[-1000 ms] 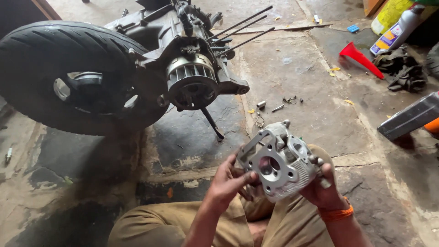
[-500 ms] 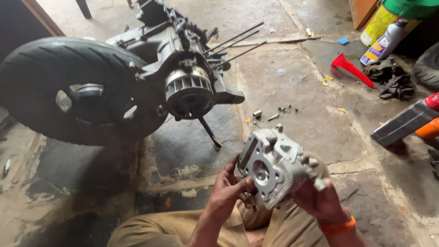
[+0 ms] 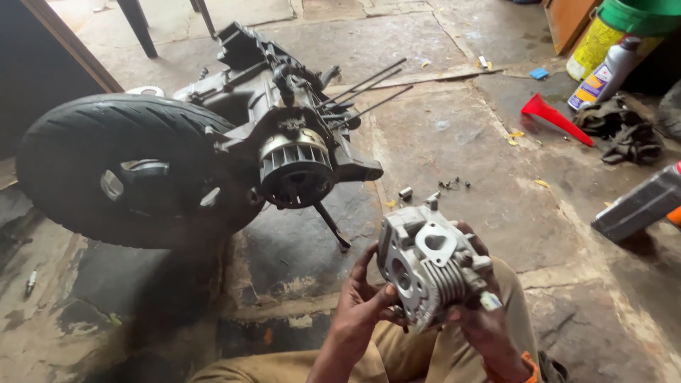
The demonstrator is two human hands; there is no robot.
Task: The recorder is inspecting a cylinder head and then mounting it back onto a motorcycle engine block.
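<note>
**Hands on cylinder head, engine open on floor**

Left hand [image 3: 362, 305] and right hand [image 3: 482, 323] both clamped on the silver cylinder head [image 3: 429, 273], held above the lap. It's off the engine [image 3: 291, 152]: studs [image 3: 369, 92] stand bare beside the rear tyre [image 3: 120, 170]. Loose small parts [image 3: 425, 191] lie on the stone floor [image 3: 454, 142]. Judging by that, teardown looks done here; refit not yet started.

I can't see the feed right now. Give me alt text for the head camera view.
A person's left hand and right hand hold a silver finned engine cylinder head above their lap. On the stained stone floor ahead lies a scooter engine assembly with its black rear tyre attached. A red funnel and small loose fasteners lie further right.
</note>
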